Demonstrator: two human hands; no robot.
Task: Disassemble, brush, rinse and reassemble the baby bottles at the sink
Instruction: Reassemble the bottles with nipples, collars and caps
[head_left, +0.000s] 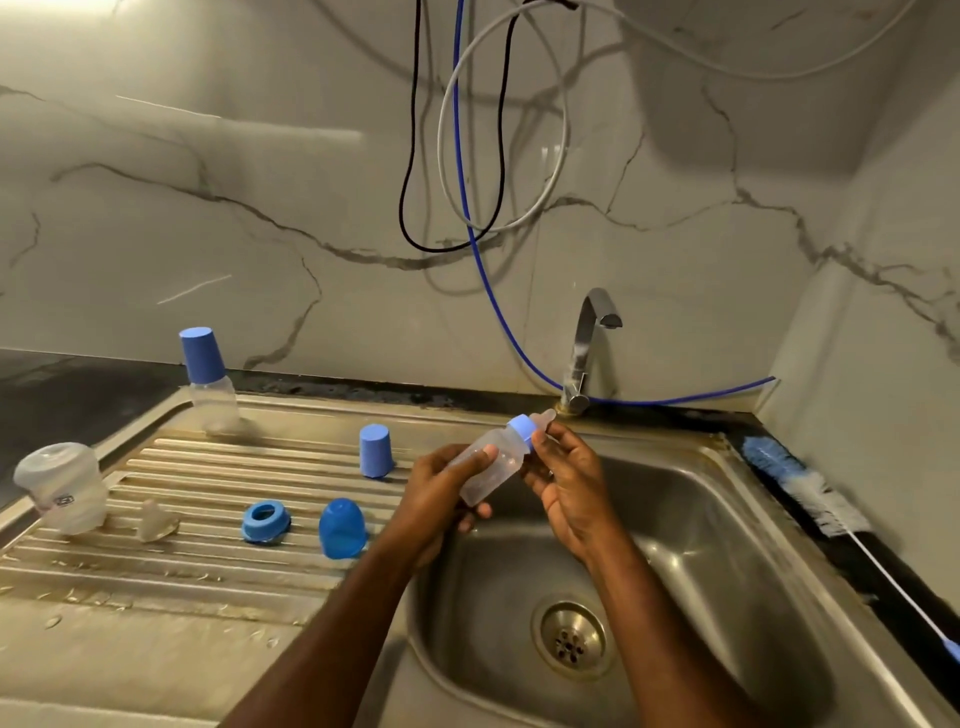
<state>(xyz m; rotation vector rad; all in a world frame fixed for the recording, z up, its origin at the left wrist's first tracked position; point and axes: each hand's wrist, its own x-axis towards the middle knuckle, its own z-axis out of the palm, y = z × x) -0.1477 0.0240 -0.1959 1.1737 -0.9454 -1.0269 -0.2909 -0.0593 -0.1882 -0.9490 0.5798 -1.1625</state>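
At the far left edge of the ribbed steel drainboard (208, 571) stands a wide clear bottle body (65, 488), and just to its right a clear silicone teat (156, 522) rests on the ribs. Toward the back left corner of the drainboard a slim capped bottle (210, 382) stands upright, its blue cap on top. Farther right, near the front of the ribs, a blue screw ring (265, 521) lies flat, with a domed blue cap (342, 527) beside it, mouth down. Behind these, nearer the basin, a small light-blue cap (375, 450) stands on its open end. Over the left rim of the sink basin (701, 545) the left hand (441, 493) curls its fingers and thumb round the lower body of a small clear bottle (496, 462), which tilts up and to the right with its pale blue collar (523, 428) and teat still on. The right hand (566, 483) pinches that collar with thumb and fingertips, the remaining fingers loosely bent. A steel tap (587, 353) rises from the back edge of the sink. Along the dark counter strip at the right edge lies a bottle brush (800, 483), blue and white bristles toward the back, its thin handle running forward.
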